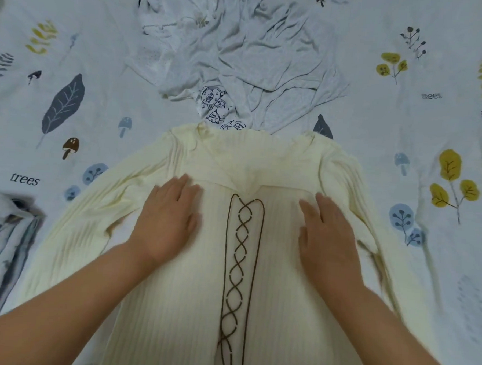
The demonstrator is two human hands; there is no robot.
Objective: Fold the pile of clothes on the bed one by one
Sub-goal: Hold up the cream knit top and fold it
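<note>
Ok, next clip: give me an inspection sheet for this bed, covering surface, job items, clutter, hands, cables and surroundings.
Surface: bed sheet, pale, printed with leaves, mushrooms and the word "trees".
Job's things: cream ribbed top spread flat, front up, brown criss-cross lacing down the middle, sleeves angled out to both sides. Pile of unfolded clothes, white and grey, crumpled beyond the top's neckline. Folded patterned garment at the near left edge.
Clutter: nothing seen.
Hands: left hand and right hand lie flat, palms down, on the top's chest, one on each side of the lacing.
Cables: nothing seen.
Surroundings: only the bed fills the view.
</note>
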